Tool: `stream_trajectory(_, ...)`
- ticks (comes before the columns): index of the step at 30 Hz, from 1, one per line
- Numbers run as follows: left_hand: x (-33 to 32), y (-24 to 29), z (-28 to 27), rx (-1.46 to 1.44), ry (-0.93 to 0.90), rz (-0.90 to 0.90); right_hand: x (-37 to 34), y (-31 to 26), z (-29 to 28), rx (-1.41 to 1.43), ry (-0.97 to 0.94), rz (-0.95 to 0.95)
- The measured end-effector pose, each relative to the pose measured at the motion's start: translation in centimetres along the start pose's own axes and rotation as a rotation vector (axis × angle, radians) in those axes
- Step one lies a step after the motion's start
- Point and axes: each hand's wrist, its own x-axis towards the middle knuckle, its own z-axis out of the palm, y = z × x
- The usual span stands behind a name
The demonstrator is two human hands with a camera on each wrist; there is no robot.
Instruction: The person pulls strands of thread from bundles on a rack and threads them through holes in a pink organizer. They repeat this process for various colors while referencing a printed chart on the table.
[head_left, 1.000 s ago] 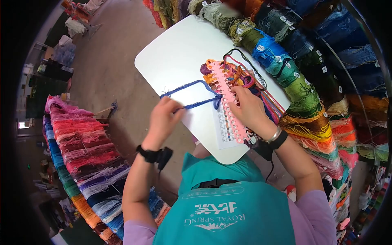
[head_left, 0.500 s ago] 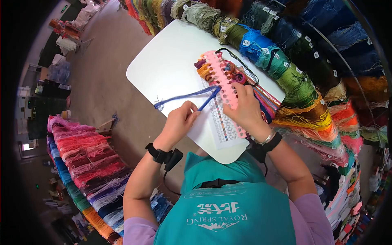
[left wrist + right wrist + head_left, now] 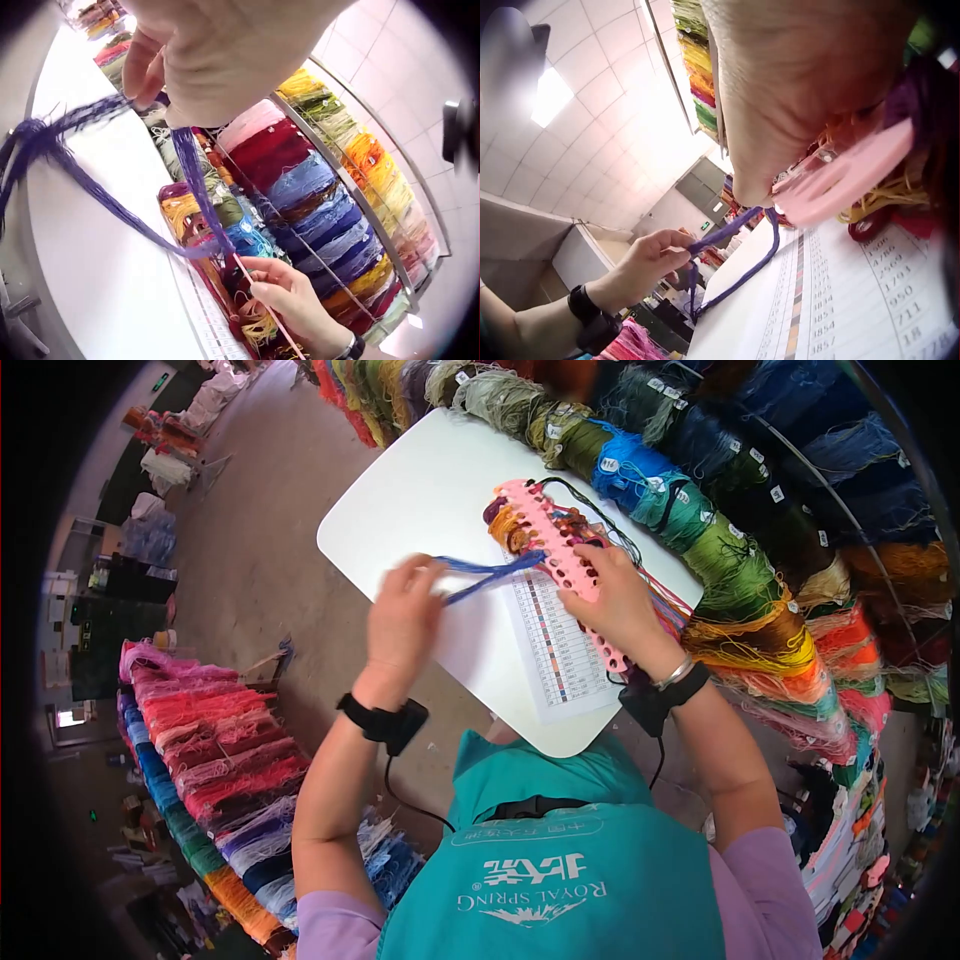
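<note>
In the head view, my left hand (image 3: 403,625) holds a skein of blue embroidery thread (image 3: 524,563) out to the left of a pink perforated thread card (image 3: 543,525). The thread runs from its fingers to a hole in the card's edge. Two strands spread from the card in the left wrist view, the nearer thread (image 3: 192,169) rising to that hand and the far end bunched at the table edge. My right hand (image 3: 622,605) grips the card at its middle, thumb on the near side. Coloured threads (image 3: 512,528) hang from its other holes.
Beneath the card lies a printed colour chart (image 3: 550,645) on a white table (image 3: 400,490). Racks of coloured skeins (image 3: 735,580) line the table's right and far sides. Another rack of skeins (image 3: 215,750) stands at the lower left.
My left hand first moved in toward the card along the blue thread, then drew back up and left with it. The right hand has stayed on the card, which has shifted slightly.
</note>
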Motion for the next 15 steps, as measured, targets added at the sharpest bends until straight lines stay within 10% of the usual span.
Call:
stream_trajectory(5, -2.3, 2.7, 5.1, -0.252, -0.373, 0.338, 1.5, 0.2, -1.6, 0.042, -0.027, 0.065)
stream_trajectory(15, -1.3, 1.3, 6.4, -0.162, -0.422, 0.192, 1.0, 1.1, -2.8, -0.056, -0.106, 0.128)
